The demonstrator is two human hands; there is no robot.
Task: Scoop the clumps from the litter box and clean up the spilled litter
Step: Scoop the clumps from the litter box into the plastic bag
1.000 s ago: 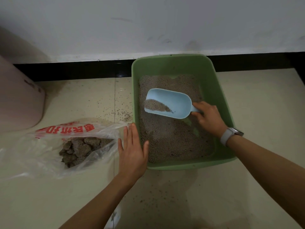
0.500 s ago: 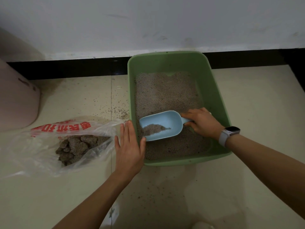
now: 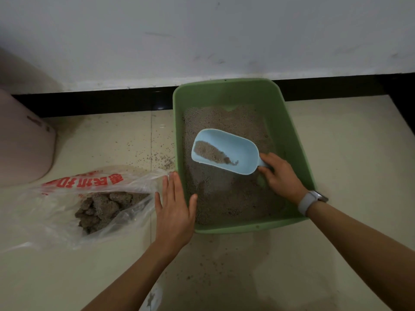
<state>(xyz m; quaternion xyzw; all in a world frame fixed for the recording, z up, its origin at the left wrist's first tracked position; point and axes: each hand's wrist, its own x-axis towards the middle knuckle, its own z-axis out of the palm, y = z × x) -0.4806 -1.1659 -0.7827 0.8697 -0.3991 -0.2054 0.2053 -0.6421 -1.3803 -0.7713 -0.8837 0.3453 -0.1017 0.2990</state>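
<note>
1. Litter box (image 3: 298, 140), green, sat on the floor (image 3: 336, 254) against the wall, scattered grains lying in front of it.
2. Left hand (image 3: 174, 209) lay flat, fingers straight, against the box's near left corner, beside a plastic bag (image 3: 56, 209) of clumps (image 3: 102, 208).
3. Right hand (image 3: 281, 177), watch (image 3: 311, 202) on its wrist, gripped the handle of a blue scoop (image 3: 231, 147).
4. Scoop held some litter above the box's litter.
</note>
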